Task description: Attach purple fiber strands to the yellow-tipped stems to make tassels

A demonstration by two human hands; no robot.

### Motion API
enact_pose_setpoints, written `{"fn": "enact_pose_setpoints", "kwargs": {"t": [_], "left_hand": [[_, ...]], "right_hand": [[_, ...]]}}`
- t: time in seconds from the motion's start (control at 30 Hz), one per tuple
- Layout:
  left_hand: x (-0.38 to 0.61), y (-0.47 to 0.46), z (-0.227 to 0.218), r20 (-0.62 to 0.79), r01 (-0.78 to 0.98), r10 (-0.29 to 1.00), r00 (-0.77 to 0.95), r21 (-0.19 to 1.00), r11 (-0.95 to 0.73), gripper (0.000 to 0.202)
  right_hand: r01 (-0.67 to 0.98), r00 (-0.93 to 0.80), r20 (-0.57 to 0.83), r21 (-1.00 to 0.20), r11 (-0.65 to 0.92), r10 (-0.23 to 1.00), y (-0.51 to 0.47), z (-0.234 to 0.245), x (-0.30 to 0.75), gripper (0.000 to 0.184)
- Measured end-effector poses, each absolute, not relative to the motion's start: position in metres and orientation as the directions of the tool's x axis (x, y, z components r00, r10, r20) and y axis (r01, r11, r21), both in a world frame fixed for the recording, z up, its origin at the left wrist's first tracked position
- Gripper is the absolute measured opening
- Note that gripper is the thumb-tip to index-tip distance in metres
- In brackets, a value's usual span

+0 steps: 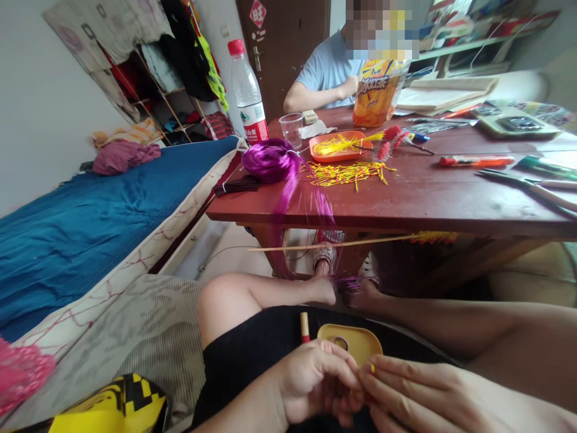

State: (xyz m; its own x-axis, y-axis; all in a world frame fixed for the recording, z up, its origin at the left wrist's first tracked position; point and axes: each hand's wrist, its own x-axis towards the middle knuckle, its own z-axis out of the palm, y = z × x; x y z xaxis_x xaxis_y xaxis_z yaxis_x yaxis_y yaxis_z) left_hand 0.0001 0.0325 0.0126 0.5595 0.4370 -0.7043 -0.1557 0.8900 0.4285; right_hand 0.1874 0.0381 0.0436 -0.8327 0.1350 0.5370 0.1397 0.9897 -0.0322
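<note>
My left hand (315, 376) is closed over my lap, its fingers curled and its fingertips meeting those of my right hand. My right hand (412, 388) is pinched shut, with a tiny yellow piece (372, 368) showing at its fingertips. What else lies between the fingers is hidden. Just behind the hands a yellow tray (372, 343) rests on my lap, with a small dark ring (341, 343) in it. Left of the tray stands a short wooden-looking stick (305, 325) with a red lower end.
On the red table (406, 204) are a purple strand bundle (270, 161), yellow stems (349, 174), an orange tray (318, 155), pliers (527, 186) and bottles. A person in a blue shirt (315, 66) sits opposite. Below the table edge runs a thin stick (329, 245). A bed (90, 222) stands left.
</note>
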Motion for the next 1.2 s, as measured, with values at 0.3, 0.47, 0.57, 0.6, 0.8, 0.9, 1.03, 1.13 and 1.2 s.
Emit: {"fn": "enact_pose_setpoints", "kwargs": {"t": [0.3,0.47,0.57,0.6,0.8,0.9,1.03,1.13,1.2], "left_hand": [[0.000,0.034,0.014,-0.721,-0.127,0.433,0.541,0.439,0.890,0.007],[-0.001,0.034,0.021,-0.675,-0.103,0.649,0.350,0.661,0.744,0.001],[0.000,0.032,0.027,-0.561,0.046,0.788,0.256,0.821,0.569,0.005],[0.000,0.031,0.029,-0.501,0.122,0.830,0.245,0.865,0.486,0.006],[0.005,0.030,0.039,-0.207,0.483,0.952,0.223,0.872,0.077,0.018],[0.007,0.026,0.035,-0.124,0.559,0.971,0.206,0.829,-0.013,0.017],[0.006,0.017,0.021,0.337,0.669,0.892,0.301,0.592,-0.449,0.018],[0.002,0.016,0.010,0.568,0.613,0.678,0.466,0.345,-0.711,0.019],[-0.001,0.018,0.005,0.625,0.544,0.572,0.531,0.266,-0.796,0.020]], "right_hand": [[0.166,-0.718,0.650,-0.185,0.969,0.247,0.034,0.015,0.181,0.048],[0.292,-0.616,0.502,-0.571,0.767,0.607,0.034,0.020,0.169,0.031],[0.353,-0.539,0.308,-0.762,0.542,0.784,0.036,0.017,0.164,0.022],[0.374,-0.517,0.236,-0.802,0.465,0.823,0.037,0.016,0.162,0.019],[0.383,-0.473,0.085,-0.876,0.292,0.877,0.041,0.018,0.157,0.019],[0.373,-0.471,0.047,-0.894,0.247,0.881,0.044,0.022,0.155,0.019],[0.349,-0.416,-0.099,-0.935,0.059,0.904,0.047,0.026,0.153,0.018],[0.263,-0.428,-0.221,-0.958,-0.113,0.876,0.051,0.028,0.150,0.015],[0.219,-0.439,-0.263,-0.959,-0.181,0.859,0.055,0.029,0.147,0.013]]}}
